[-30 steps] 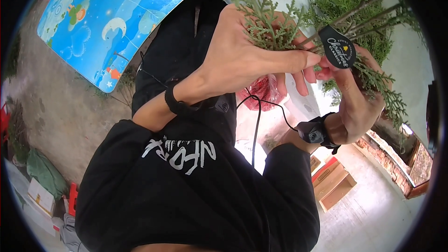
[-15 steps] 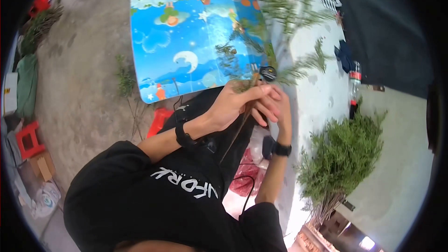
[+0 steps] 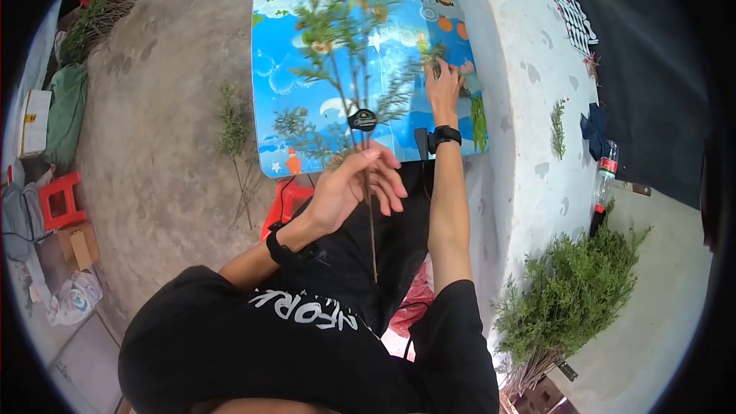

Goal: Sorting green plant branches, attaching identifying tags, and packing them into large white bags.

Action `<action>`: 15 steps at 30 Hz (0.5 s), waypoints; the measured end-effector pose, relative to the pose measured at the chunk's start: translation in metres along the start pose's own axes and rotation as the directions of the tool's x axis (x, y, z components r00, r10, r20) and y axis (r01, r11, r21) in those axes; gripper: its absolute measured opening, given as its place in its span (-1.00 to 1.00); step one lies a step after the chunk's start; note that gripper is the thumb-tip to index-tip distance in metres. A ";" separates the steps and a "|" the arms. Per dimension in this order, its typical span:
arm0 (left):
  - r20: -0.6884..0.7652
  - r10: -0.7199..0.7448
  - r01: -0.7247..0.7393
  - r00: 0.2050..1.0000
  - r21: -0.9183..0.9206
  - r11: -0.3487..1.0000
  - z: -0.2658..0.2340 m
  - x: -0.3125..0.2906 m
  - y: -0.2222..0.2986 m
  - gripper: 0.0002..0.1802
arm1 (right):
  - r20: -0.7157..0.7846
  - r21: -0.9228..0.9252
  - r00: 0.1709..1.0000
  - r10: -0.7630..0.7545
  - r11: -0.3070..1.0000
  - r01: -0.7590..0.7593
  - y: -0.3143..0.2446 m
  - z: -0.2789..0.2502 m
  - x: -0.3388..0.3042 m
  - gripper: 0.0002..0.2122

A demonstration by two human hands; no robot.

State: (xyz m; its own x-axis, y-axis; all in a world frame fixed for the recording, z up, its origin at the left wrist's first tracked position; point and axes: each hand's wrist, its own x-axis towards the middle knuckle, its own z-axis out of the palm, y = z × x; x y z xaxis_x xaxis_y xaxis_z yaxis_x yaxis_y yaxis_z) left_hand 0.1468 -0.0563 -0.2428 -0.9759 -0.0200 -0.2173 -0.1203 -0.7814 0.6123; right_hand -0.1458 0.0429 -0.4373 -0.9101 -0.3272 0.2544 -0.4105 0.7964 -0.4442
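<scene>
Upright in my left hand (image 3: pixel 351 188) is a leafy green branch (image 3: pixel 356 54), its thin brown stem running down between my thumb and curled fingers. A round black disc (image 3: pixel 363 119) with pale print sits against the stems just above the hand; how it is fixed there does not show. Over the right side of the blue cartoon-print table (image 3: pixel 307 138), my right hand (image 3: pixel 443 88) reaches down with fingers apart, touching or just above small green sprigs (image 3: pixel 438 51). Part of those sprigs is hidden under the fingers. Green leaves (image 3: pixel 479 124) lie by the table's right edge.
A white ledge (image 3: pixel 510 107) borders the table on the right, bearing a small sprig (image 3: pixel 557 130). Beyond it are a bottle (image 3: pixel 606 172) and a large bundle of branches (image 3: pixel 571 295). At left stand a red stool (image 3: pixel 61 201) and a cardboard box (image 3: pixel 79 248); one branch (image 3: pixel 231 126) lies on the floor.
My hands have separated. The left brought the branch and black disc leftward and upright; the right went forward to the table's right side. The view has shifted slightly.
</scene>
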 end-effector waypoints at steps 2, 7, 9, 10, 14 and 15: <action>-0.028 0.016 -0.016 0.999 0.003 1.000 -0.010 0.001 0.004 -0.57 | 0.056 -0.123 0.998 0.021 0.992 -0.014 -0.013 0.002 -0.001 -0.69; -0.110 0.092 -0.092 0.990 0.010 0.996 -0.033 0.002 0.021 -0.62 | 0.069 -0.146 0.976 -0.208 0.965 0.216 -0.033 -0.012 -0.015 -0.81; -0.161 0.099 -0.091 0.982 0.051 0.994 -0.039 0.000 0.028 -0.61 | -0.039 -0.040 0.964 -0.264 0.964 0.262 -0.040 -0.022 -0.022 -0.81; -0.187 0.104 -0.093 0.977 0.069 0.993 -0.043 -0.001 0.031 -0.60 | -0.080 -0.010 0.961 -0.266 0.964 0.266 -0.045 -0.028 -0.025 -0.82; -0.200 0.180 -0.166 0.963 0.084 0.983 -0.051 0.000 0.038 -0.63 | -0.177 0.409 0.980 -0.086 0.900 0.152 -0.064 -0.055 -0.039 -0.81; -0.208 0.180 -0.164 0.961 0.090 0.982 -0.052 0.000 0.040 -0.64 | -0.153 0.566 0.988 0.017 0.821 0.074 -0.070 -0.063 -0.041 -0.81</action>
State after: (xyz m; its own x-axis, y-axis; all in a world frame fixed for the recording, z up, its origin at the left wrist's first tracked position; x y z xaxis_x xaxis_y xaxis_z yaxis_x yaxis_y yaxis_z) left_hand 0.1520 -0.1197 -0.2581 -0.9219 -0.2898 -0.2572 0.0256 -0.7080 0.7057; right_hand -0.0763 0.0327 -0.3628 -0.8975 -0.2316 0.3754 -0.4363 0.3417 -0.8324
